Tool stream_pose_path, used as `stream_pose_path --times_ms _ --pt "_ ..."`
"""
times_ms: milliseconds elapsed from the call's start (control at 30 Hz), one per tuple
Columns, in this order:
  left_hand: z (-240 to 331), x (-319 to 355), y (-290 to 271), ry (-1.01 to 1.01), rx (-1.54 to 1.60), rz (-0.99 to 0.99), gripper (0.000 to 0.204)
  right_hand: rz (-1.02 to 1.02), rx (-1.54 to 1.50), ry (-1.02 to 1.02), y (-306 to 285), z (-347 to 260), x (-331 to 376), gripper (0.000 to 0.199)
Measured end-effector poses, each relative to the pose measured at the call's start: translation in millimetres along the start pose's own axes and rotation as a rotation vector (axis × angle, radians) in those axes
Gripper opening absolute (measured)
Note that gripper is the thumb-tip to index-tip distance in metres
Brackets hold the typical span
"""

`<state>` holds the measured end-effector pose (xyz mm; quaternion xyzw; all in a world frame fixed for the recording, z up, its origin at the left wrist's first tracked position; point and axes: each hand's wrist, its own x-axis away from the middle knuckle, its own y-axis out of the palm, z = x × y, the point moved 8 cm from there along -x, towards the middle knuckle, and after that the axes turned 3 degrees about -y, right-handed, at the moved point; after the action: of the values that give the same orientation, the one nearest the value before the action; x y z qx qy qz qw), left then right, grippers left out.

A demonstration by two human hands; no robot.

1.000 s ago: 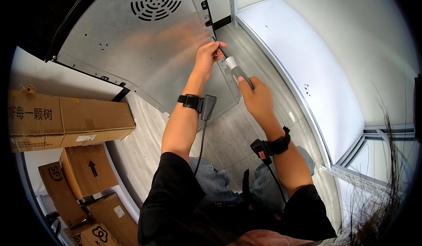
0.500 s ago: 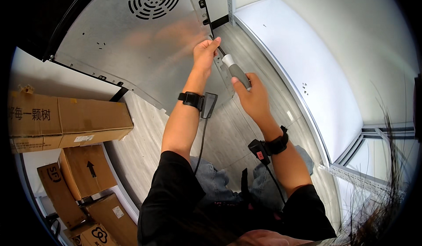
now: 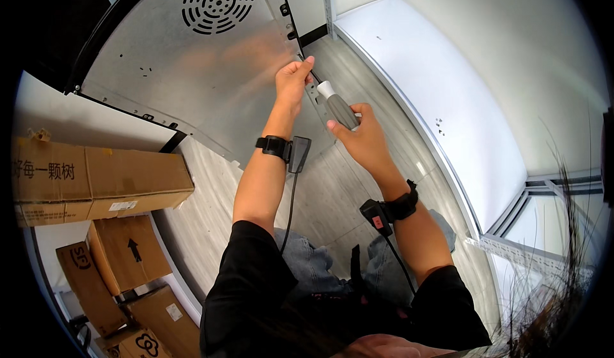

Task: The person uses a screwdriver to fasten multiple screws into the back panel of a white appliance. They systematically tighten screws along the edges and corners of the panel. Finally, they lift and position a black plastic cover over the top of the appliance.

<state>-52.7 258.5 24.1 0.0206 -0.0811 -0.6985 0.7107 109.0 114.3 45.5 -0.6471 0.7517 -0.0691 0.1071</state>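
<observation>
A screwdriver [image 3: 341,111] with a grey handle and white collar slants up and left to the right edge of a large silver metal panel [image 3: 211,83]. My right hand [image 3: 366,142] grips the lower end of its handle, thumb on one side and fingers on the other. Closer to the tip, my left hand [image 3: 294,84] is closed in a pinch around the thin dark shaft, beside the panel's edge. The tip and whatever it meets are hidden by the left fingers. Round vent slots [image 3: 218,3] pierce the panel's upper part.
A white shelf [image 3: 435,102] in a metal frame runs along the right, with several tiny dark pieces [image 3: 439,126] on it. Cardboard boxes [image 3: 131,182] are stacked at the left. Cables hang from the black wrist straps [image 3: 275,146] on my arms.
My right thumb and fingers have shifted on the handle, the thumb now standing further out to the left. Panel and hands sit slightly further left in view. The left hand keeps its pinch.
</observation>
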Motion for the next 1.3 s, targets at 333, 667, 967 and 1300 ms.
stream_pose_path --times_ms 333,667,967,1300 --pt "-3 1 -4 0.001 0.066 -0.061 0.025 -0.138 -0.476 0.312 8 13 5 0.043" --pt "-3 -1 -9 -0.006 0.067 -0.055 0.028 -0.097 -0.530 0.286 -3 10 6 0.034" --pt "-21 -10 33 0.086 -0.253 -0.040 0.020 0.175 -0.570 0.251 -127 53 -10 0.031" --pt "-172 -4 262 0.030 -0.598 -0.542 0.012 0.494 -0.482 0.319 -279 138 -24 0.031"
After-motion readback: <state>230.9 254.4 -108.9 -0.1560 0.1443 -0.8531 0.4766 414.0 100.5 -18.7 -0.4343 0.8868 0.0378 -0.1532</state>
